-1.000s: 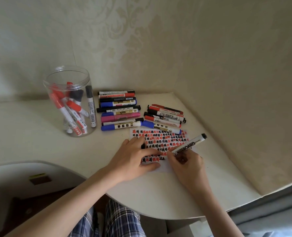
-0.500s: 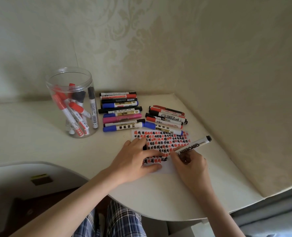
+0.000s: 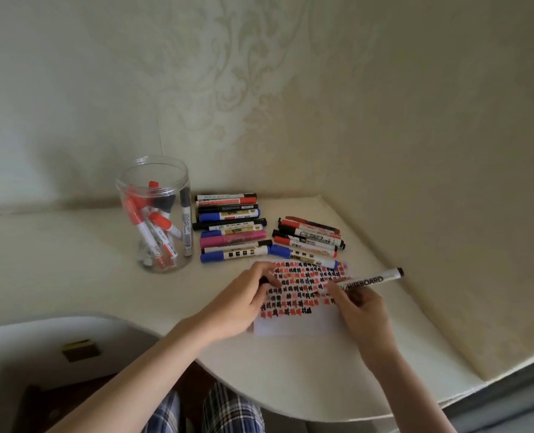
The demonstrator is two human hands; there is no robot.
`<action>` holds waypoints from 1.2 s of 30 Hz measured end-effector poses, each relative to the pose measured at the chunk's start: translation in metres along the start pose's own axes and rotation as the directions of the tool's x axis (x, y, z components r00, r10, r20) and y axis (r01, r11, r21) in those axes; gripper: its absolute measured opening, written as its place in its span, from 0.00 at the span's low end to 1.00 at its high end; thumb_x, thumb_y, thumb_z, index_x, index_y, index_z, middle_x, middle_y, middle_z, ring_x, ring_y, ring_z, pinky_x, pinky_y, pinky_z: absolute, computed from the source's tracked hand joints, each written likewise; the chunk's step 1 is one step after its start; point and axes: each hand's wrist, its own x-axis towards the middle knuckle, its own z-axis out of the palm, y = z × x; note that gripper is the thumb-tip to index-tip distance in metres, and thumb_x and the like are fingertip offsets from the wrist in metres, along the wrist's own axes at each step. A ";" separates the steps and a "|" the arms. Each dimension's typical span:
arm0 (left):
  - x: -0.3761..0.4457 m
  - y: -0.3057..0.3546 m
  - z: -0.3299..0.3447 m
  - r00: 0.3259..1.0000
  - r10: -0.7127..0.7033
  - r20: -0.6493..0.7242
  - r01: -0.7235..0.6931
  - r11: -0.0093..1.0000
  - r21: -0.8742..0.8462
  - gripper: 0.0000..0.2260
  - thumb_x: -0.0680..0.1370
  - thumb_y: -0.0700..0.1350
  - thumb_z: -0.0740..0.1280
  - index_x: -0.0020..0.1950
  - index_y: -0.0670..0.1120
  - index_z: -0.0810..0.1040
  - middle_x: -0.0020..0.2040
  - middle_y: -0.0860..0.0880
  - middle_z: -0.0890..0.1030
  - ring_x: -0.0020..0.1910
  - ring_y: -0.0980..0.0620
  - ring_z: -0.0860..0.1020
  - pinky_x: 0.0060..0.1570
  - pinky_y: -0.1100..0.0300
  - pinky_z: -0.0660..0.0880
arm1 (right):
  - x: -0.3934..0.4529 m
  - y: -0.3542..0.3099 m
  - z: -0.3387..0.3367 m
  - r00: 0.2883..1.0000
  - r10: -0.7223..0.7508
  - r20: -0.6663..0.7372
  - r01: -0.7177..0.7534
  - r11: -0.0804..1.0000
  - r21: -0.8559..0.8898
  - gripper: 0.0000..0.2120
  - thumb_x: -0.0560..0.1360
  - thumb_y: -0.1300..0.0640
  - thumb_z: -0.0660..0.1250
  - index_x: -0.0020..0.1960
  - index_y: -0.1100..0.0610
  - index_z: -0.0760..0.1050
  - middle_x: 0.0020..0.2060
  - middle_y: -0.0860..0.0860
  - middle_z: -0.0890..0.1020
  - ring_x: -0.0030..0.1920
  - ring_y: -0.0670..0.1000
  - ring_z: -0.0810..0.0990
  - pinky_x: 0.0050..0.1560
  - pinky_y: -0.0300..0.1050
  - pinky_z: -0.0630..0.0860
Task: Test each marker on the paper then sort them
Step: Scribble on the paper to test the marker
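Since the earlier frame, both hands have lifted slightly. At centre, left hand rests on the paper, loosely curled, possibly pinching a dark cap. Right hand grips the whiteboard marker. Rows of tested markers lie beyond; upper left, the jar holds more untested.
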 end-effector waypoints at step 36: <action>-0.050 0.002 -0.060 0.864 0.047 -0.502 -0.182 0.958 -0.222 0.08 0.73 0.40 0.74 0.49 0.51 0.83 0.46 0.56 0.85 0.46 0.58 0.83 0.48 0.67 0.77 | -0.046 -0.059 0.113 0.944 -0.070 0.324 -0.033 0.953 0.302 0.10 0.75 0.54 0.71 0.42 0.62 0.78 0.31 0.54 0.73 0.32 0.48 0.69 0.34 0.38 0.70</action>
